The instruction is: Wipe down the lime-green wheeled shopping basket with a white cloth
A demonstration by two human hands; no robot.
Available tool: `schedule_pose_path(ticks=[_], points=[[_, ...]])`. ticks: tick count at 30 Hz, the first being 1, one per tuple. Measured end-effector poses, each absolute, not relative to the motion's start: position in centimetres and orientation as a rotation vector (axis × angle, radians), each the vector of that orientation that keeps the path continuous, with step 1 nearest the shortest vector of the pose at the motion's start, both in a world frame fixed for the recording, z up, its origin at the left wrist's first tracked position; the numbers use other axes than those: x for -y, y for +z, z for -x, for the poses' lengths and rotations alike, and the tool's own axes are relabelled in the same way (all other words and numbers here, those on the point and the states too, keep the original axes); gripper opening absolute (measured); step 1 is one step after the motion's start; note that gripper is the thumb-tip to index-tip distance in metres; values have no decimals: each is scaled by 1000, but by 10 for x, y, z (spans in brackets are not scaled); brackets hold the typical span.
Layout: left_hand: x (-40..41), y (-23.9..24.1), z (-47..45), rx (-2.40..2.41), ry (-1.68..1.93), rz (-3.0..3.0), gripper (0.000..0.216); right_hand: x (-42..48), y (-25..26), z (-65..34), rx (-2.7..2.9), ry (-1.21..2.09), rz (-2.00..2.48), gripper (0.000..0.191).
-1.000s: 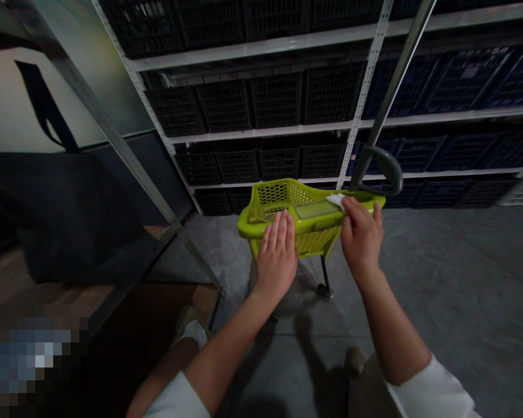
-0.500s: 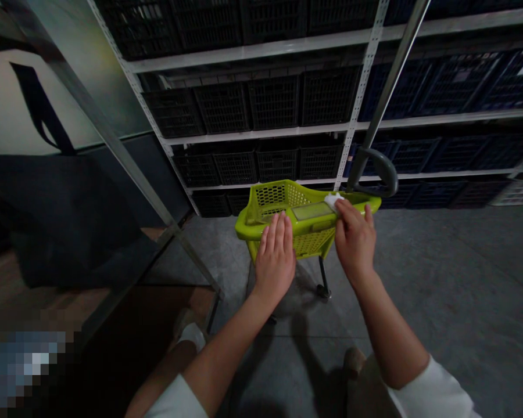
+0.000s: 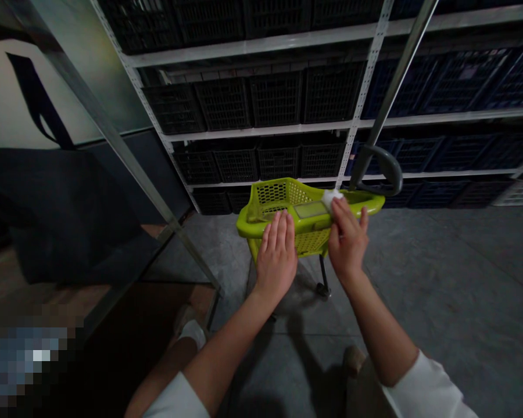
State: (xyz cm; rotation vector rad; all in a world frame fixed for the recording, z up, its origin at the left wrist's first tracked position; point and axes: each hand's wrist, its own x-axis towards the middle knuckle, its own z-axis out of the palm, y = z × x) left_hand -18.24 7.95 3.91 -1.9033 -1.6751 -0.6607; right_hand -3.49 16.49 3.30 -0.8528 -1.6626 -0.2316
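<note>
A small lime-green plastic shopping cart (image 3: pixel 257 230) with perforated basket walls stands in front of me. My left hand (image 3: pixel 278 255) lies on the left part of its handle bar, fingers straight and side by side, its thumb out of sight. A crumpled white tissue (image 3: pixel 331 199) is pinched in the fingers of my right hand (image 3: pixel 347 241). It presses against the top of the handle, just right of the rectangular label panel (image 3: pixel 310 210). The right little finger sticks up from the others.
Metal shelving (image 3: pixel 261 132) with dark slatted crates (image 3: pixel 275 104) fills the background. A metal pole with a grey loop grip (image 3: pixel 386 168) rises at the cart's right corner. On the left are a slanted metal post (image 3: pixel 126 157) and a big dark bag (image 3: pixel 82 215). Grey floor (image 3: pixel 453 278) extends right.
My right hand has shifted slightly left along the handle with the tissue, toward the label panel. My left hand keeps its place on the bar.
</note>
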Motion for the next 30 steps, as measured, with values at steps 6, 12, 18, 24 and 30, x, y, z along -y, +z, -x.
schedule_pose_path(ticks=[6, 12, 18, 24, 30], points=[[-80, 37, 184, 1670, -659, 1907, 71, -144, 25, 57, 1930, -214, 635, 58], [-79, 40, 183, 1689, -627, 1918, 74, -178, 22, 23, 1550, -251, 835, 50], [-81, 36, 183, 1673, -646, 1893, 70, -144, 15, 61, 1962, -211, 560, 59], [-79, 41, 184, 1672, -620, 1912, 72, -184, 13, 23, 1538, -242, 770, 52], [-80, 37, 182, 1674, -659, 1890, 71, -155, 9, 54, 1797, -196, 618, 60]])
